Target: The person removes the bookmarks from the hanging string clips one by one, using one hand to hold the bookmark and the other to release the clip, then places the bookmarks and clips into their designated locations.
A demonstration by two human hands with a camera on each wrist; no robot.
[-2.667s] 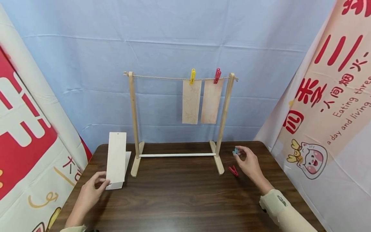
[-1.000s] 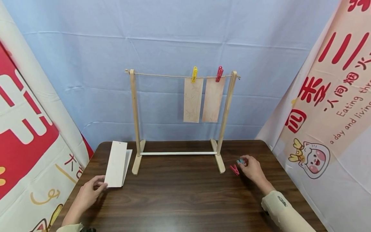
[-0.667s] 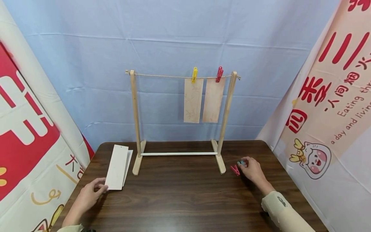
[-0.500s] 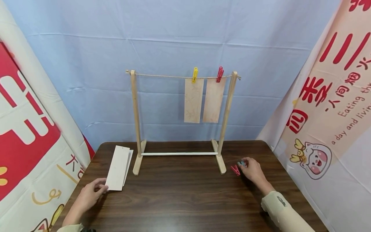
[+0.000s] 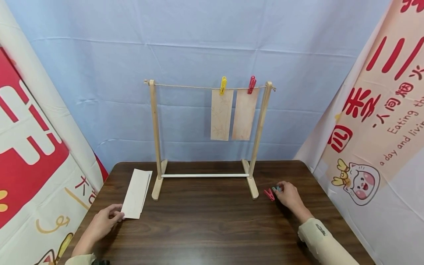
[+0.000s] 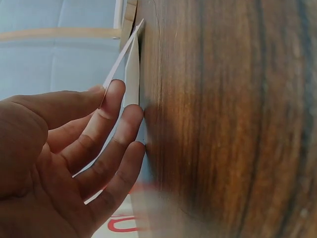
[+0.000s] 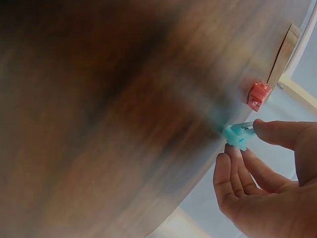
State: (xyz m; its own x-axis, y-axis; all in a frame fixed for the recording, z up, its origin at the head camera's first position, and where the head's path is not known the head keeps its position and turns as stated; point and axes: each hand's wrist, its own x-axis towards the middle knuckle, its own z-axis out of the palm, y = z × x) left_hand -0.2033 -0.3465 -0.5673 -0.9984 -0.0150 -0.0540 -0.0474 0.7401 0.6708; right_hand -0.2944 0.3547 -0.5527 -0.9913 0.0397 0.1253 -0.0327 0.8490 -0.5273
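Observation:
My left hand [image 5: 104,222] pinches the near left corner of a pale blank card [image 5: 135,195] between thumb and forefinger. That card leans low over a second pale card [image 5: 146,191], which shows along its right side. In the left wrist view the held card [image 6: 120,59] slants at a narrow angle to the tabletop. On the right, my right hand [image 5: 289,196] pinches a blue clothespin [image 7: 237,136] between thumb and fingertips, close over the table. A red clothespin [image 5: 269,194] lies just left of it.
A wooden rack [image 5: 154,129] with a string [image 5: 185,87] stands at the back. From the string hang two patterned cards, the left one [image 5: 221,117] under a yellow clothespin [image 5: 223,85], the right one [image 5: 245,117] under a red clothespin [image 5: 251,85]. A white rod [image 5: 205,175] joins the feet.
The card in my left hand has tipped down from upright to nearly flat over the other card. My right hand has come lower and nearer with the blue clothespin, beside the red one.

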